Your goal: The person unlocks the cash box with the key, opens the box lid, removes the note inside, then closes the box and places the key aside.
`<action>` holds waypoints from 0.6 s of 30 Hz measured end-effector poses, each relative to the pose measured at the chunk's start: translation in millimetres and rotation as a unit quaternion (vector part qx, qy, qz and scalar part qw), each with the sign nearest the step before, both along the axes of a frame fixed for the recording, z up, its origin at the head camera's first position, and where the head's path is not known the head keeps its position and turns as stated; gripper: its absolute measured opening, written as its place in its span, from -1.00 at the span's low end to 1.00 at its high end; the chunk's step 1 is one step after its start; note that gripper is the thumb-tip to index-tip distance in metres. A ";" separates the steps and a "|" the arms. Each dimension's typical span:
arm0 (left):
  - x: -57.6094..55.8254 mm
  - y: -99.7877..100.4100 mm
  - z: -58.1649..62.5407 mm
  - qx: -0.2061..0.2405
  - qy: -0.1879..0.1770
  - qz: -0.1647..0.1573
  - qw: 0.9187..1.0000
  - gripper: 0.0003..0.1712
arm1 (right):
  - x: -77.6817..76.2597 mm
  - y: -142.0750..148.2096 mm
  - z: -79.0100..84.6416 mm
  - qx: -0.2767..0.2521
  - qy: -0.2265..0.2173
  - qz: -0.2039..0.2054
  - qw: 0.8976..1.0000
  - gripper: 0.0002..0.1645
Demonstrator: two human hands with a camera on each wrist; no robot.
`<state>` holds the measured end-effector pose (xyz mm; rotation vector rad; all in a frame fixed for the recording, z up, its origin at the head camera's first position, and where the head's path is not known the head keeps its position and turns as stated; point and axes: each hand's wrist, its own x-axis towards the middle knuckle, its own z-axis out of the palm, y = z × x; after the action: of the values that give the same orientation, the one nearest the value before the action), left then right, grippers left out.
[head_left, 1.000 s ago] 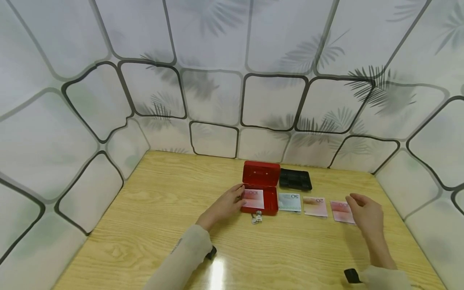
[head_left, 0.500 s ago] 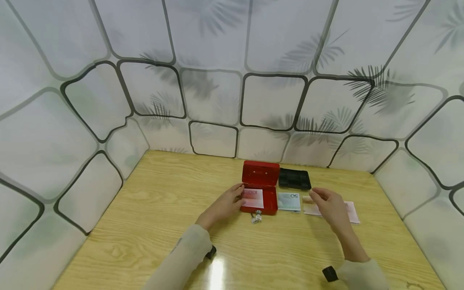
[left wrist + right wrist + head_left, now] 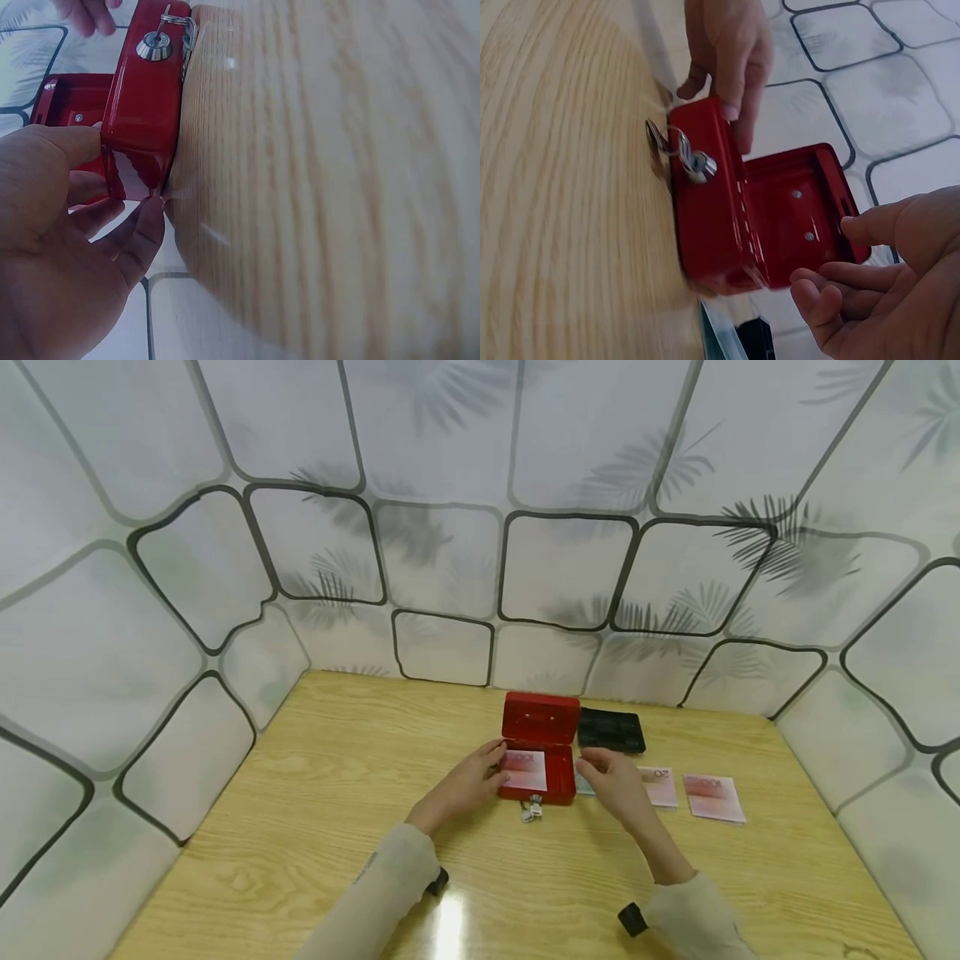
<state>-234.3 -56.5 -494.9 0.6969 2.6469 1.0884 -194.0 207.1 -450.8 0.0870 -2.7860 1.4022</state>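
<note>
A red cash box [image 3: 561,778] stands on the table with its lid [image 3: 540,718] raised. Inside it, on the left, lies a pinkish 100 banknote [image 3: 528,770]. My left hand [image 3: 467,781] grips the box's left end; the left wrist view has the thumb at the rim and the fingers against the outer wall [image 3: 135,174]. A key with a ring [image 3: 676,142] sits in the front lock. My right hand [image 3: 618,787] is at the box's right edge, over the greenish 50 banknotes [image 3: 586,787], which it partly covers. Nothing shows between its thumb and fingers in the right wrist view.
To the right lie 20 banknotes [image 3: 662,785] and a stack of pinkish 100 banknotes [image 3: 714,797]. A black compartment tray [image 3: 611,731] is behind the notes, beside the lid. Patterned cloth walls [image 3: 442,647] surround the wooden table [image 3: 360,735].
My right hand has moved left from the 100 banknotes, past the 20 banknotes, to the 50 banknotes beside the box. My left hand stays on the box.
</note>
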 end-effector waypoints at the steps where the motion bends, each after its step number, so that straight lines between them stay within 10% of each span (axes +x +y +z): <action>1: -0.2 0.1 0.3 -0.002 0.000 0.000 1.000 -0.28 | -1.3 -3.6 -1.3 0.000 0.001 0.002 1.000 -0.53; 18: -1.1 0.6 -0.8 0.005 0.002 -0.004 1.000 -0.29 | -18.6 -48.1 -4.3 0.087 0.000 0.032 0.996 -0.75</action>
<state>-235.4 -55.9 -495.7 0.7103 2.6412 1.0998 -212.6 159.0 -455.1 0.1810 -2.9249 1.1688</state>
